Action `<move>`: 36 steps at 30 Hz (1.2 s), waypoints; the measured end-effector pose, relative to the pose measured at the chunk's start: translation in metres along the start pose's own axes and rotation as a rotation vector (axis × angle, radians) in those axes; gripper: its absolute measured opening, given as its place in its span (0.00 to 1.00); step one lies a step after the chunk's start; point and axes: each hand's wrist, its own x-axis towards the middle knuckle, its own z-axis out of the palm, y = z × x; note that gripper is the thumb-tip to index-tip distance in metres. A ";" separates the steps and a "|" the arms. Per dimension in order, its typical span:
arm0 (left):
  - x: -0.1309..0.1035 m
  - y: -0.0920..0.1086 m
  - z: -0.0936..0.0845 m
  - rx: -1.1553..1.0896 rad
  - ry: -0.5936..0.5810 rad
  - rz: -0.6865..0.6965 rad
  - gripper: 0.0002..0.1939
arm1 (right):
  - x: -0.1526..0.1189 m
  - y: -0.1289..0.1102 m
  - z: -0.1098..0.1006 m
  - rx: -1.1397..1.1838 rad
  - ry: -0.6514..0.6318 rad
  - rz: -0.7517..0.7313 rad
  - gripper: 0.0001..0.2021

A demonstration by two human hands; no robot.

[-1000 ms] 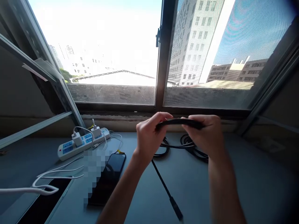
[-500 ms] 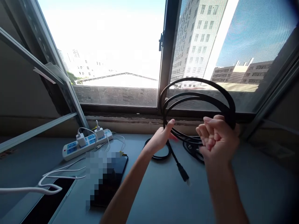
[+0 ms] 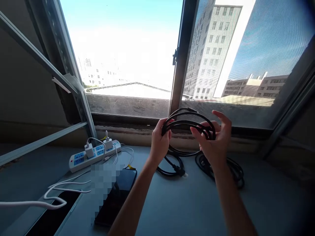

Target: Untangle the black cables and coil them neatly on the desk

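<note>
A coiled black cable (image 3: 188, 122) is held up in front of the window's lower edge, its loops spanning between my hands. On its left side, my left hand (image 3: 160, 139) is closed around the loops. At the other side, my right hand (image 3: 216, 139) holds the loops between thumb and some fingers, with the index finger raised. One connector end (image 3: 192, 110) shows at the top of the coil. Below, a smaller black cable coil (image 3: 167, 173) lies on the table with a dark plug (image 3: 179, 170). Partly behind my right wrist lies another bundled black cable (image 3: 236, 170).
A white power strip (image 3: 94, 155) with two chargers stands at the back left. Nearby are a dark flat device (image 3: 115, 200), partly pixelated, and a white cable (image 3: 52, 196). A metal frame bar (image 3: 44, 141) crosses the left; the window frame (image 3: 180, 65) stands behind.
The held coil is smaller and lower, its loops gathered between my hands. My right hand has turned and moved left. The dangling connector has left its earlier spot, and the view has tilted up slightly.
</note>
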 end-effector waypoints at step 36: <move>-0.007 0.037 -0.012 0.389 0.063 0.174 0.22 | 0.005 0.013 -0.007 -0.393 -0.332 0.083 0.16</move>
